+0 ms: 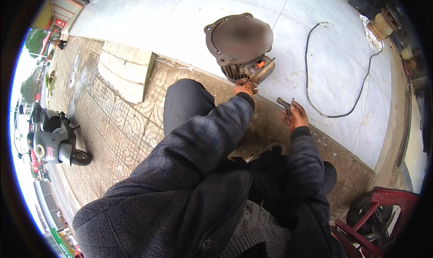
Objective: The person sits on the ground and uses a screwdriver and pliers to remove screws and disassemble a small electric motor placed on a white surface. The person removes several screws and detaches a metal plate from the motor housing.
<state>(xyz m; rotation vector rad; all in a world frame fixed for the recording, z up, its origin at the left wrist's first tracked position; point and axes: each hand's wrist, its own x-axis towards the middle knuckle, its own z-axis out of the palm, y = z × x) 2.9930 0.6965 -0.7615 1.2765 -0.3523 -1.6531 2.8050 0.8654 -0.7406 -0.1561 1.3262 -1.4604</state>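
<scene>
A rusty, finned electric motor housing (230, 70) stands on the pale tiled ledge in front of me, its round flange facing up and partly blurred. On its near right side is an open terminal box (267, 69) with a small orange piece (260, 64) inside. My right hand (296, 116) grips the dark handle of a screwdriver (284, 104), whose thin shaft points up and left to the box. Beside the shaft's tip, my left hand (246, 86) is closed in a pinch at the box's lower edge. What its fingertips hold is too small to tell.
A black cable (308, 73) loops over the tiles (333, 136) to the right. Rusty metal parts (383, 25) stand at the far right, and a red metal frame (383, 197) is at lower right. A stone slab (122, 70) and a parked motorbike (56, 138) are on the left pavement.
</scene>
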